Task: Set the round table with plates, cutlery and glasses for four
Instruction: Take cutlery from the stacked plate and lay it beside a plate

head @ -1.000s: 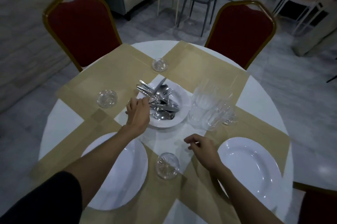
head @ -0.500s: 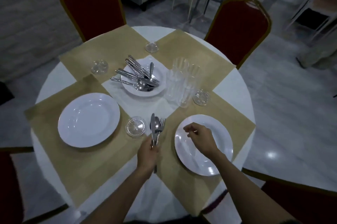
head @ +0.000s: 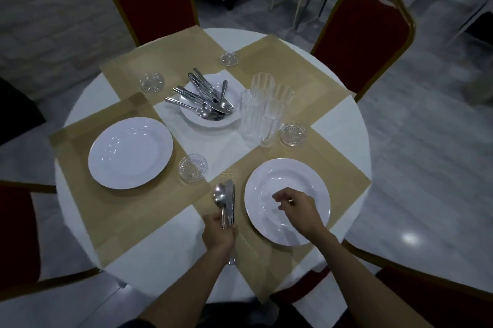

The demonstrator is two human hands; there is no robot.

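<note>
Carried from the middle plate point(head: 197, 121), cutlery point(head: 226, 199) sits gripped in my left hand point(head: 218, 234) beside the near plate point(head: 266, 181) for laying, my right hand point(head: 297, 207) hovering loosely curled, empty.

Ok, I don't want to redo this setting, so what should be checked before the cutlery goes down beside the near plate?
1. The left hand grips the cutlery bundle: ok.
2. A fork is in it along with the spoon and knife: cannot tell.
3. The near plate sits on its placemat: ok.
4. There is bare mat left of the plate: ok.
5. The glass coaster lies apart from that spot: ok.
6. The right hand, over the plate, holds nothing: ok.
</note>
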